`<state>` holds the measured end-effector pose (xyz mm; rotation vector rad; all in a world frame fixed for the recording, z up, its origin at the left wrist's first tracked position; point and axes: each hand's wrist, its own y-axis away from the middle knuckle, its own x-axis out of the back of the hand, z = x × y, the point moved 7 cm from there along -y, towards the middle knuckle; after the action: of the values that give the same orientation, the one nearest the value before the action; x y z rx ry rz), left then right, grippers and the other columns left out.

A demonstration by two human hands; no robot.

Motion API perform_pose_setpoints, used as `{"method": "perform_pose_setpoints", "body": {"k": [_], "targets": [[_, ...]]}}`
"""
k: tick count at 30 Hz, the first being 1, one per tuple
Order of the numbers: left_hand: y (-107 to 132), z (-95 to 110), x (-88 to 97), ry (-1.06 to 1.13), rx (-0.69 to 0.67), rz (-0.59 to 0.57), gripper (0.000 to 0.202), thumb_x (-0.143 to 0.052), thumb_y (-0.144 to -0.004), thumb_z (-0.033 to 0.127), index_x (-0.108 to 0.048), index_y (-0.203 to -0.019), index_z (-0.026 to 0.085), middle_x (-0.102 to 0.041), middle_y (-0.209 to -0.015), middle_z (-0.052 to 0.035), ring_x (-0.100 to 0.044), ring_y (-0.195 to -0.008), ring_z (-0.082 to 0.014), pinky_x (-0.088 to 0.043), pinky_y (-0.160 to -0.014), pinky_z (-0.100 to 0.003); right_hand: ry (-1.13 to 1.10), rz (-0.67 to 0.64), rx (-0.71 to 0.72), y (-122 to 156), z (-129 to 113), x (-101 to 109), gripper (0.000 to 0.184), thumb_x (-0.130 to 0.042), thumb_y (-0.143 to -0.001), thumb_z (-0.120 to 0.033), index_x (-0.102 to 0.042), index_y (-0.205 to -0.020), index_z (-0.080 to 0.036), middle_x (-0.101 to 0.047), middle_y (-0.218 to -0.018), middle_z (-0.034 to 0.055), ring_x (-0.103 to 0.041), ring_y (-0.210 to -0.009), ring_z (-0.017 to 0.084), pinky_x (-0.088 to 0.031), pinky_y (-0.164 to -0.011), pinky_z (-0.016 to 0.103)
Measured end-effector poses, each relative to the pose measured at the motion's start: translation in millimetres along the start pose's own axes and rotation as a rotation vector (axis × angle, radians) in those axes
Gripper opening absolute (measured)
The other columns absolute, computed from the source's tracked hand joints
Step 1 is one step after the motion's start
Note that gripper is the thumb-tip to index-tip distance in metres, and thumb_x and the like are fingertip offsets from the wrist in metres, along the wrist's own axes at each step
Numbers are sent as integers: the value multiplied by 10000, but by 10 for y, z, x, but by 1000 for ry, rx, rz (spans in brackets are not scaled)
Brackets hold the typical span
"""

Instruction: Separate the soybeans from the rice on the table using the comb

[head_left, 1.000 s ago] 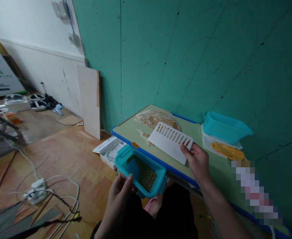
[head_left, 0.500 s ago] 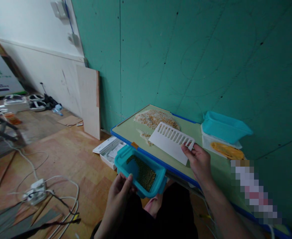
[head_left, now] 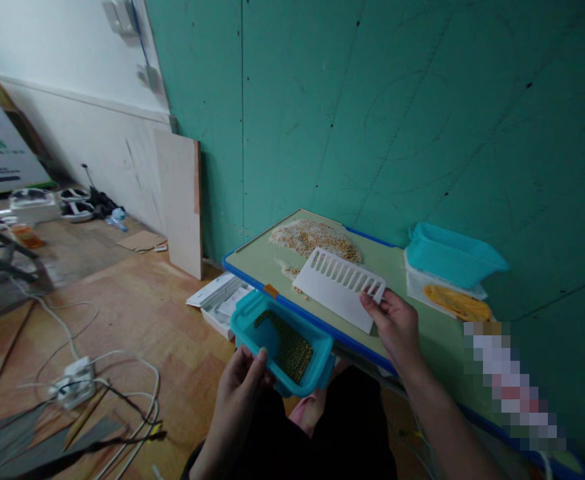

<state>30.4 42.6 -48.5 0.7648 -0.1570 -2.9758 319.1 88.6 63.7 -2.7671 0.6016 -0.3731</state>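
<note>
My left hand grips the near rim of a teal plastic tub holding small greenish beans, kept just below the front edge of a green table with blue trim. My right hand pinches the corner of a white slotted plastic scraper resting on the tabletop. Beyond the scraper lies a pile of pale mixed grains, with a small patch of grains near the scraper's left end.
A second teal tub sits on a white tray beside an orange lid at the table's right. Green wall panels stand behind. On the wooden floor lie white boxes, a power strip with cables, and a leaning board.
The scraper has slid slightly left and toward the table's front edge with my right hand. The left hand and tub stay in place.
</note>
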Motion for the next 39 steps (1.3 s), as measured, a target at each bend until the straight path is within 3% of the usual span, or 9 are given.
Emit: {"method": "perform_pose_setpoints", "body": {"k": [39], "targets": [[28,28,-30,40,13,20,357,-787,-761,469,-578,-734,180,-564,-594,43,-523,-525,-95,-430,-503,-199,16,-97,42,108,-125,-241,336,-727,-806,-452,-712,-972,-160,-769,-842,78,-716,-772,230,-549,-704,309]]}}
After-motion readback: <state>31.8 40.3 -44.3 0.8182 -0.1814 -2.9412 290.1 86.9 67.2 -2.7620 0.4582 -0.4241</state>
